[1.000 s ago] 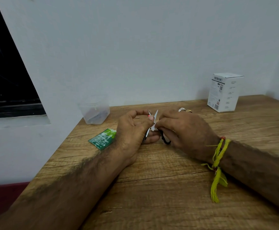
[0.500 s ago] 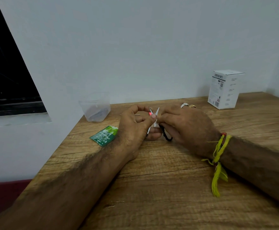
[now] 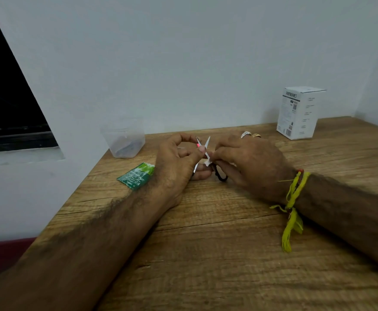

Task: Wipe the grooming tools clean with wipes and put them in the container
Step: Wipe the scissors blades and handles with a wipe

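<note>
Pale walls meet at the far corner behind our wooden worktop point(image 3: 217, 254), with a dark window off to the left. Near the middle of the worktop our left hand point(image 3: 179, 160) grips a small pair of scissors point(image 3: 202, 151), its fingers curled round the metal, the blades spread in an X with the tips pointing up and away from us. Our right hand point(image 3: 248, 162) pinches a scrap of white wipe point(image 3: 208, 161) against one blade just below the crossing, while the black handle loops point(image 3: 220, 175) hang down close to the worktop. We judge that we are in the wiping step, working on the blades, with the scissors not yet stowed. A clear plastic container point(image 3: 124, 140) stands near the wall to the left, well apart from the hands, with something dark inside that we cannot make out. A green wipe sachet point(image 3: 137, 176) lies flat beside our left wrist, and a white carton point(image 3: 299, 113) stands at the far right. Next, we reckon, the wipe needs drawing along each blade toward the tip, keeping fingertips off the edges, then the scissors closed and carried left to the container.
</note>
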A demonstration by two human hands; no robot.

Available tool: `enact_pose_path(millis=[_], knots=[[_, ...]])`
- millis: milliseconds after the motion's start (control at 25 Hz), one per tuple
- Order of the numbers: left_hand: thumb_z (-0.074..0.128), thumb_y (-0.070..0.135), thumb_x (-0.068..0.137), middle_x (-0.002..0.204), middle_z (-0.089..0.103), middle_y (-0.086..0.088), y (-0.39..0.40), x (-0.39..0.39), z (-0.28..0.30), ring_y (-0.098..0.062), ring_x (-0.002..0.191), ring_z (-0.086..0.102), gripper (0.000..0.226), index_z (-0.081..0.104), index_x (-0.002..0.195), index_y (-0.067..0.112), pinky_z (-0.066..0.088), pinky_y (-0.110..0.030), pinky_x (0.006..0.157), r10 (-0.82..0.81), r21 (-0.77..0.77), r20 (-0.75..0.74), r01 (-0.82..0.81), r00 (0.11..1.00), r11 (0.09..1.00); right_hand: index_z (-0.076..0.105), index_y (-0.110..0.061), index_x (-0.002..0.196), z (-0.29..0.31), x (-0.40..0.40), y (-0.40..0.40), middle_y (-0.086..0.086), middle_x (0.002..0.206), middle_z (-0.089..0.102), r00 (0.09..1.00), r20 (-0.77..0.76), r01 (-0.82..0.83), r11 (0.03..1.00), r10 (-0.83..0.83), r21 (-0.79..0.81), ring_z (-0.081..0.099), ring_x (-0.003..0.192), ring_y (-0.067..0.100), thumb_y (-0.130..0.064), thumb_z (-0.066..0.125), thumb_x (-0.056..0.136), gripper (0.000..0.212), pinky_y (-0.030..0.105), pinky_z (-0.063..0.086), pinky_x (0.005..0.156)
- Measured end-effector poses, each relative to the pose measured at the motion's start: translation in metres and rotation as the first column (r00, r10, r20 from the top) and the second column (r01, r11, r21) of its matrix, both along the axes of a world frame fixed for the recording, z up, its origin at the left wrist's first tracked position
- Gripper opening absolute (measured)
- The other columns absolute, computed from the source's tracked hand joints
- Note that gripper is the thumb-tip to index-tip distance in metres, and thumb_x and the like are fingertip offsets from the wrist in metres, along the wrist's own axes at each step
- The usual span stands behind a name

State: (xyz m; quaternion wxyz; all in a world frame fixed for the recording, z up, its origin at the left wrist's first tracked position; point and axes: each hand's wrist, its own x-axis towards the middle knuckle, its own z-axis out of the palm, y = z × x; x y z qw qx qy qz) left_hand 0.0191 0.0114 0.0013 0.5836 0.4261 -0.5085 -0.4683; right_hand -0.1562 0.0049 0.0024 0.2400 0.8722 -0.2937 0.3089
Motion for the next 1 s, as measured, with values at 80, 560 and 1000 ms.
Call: enact_pose_path(millis=[80,560,1000], knots=[[0.07,0.005,0.092,0.088,0.075,-0.021,-0.001,0.0005,-0.0011,-0.03,0.065,0.073,0.021,0.06,0.11,0.005,0.063,-0.044,0.062,0.003,-0.007,0.003,-0.003,1.0,1.0,0.073,-0.017,0.096,-0.0008,0.0002,-0.0019,0.002,0.1,0.07,0.999,-0.014,-0.037,0.999,0.037,0.005,0.063,0.068,0.033,-0.019,0.059,0.087,0.017,0.041,0.052,0.054],[0.065,0.002,0.094,0.09,0.076,-0.016,0.0023,0.0034,0.0015,-0.028,0.062,0.071,0.017,0.057,0.109,0.004,0.062,-0.035,0.055,-0.012,0.017,0.003,0.012,1.0,1.0,0.073,-0.012,0.088,-0.0037,-0.0036,0.0038,0.001,0.087,0.068,0.999,0.023,-0.044,0.998,0.042,0.055,0.062,0.074,0.025,-0.016,0.064,0.088,0.01,0.039,0.049,0.063],[0.068,0.004,0.093,0.09,0.077,-0.018,-0.0014,0.0023,-0.0003,-0.032,0.069,0.075,0.018,0.059,0.108,0.005,0.063,-0.039,0.059,-0.002,0.018,0.02,0.001,1.0,1.0,0.074,-0.013,0.087,-0.0081,-0.0056,0.0007,-0.001,0.086,0.068,0.994,0.087,-0.083,0.986,0.071,0.142,0.064,0.078,0.02,-0.015,0.068,0.086,0.007,0.04,0.051,0.064]])
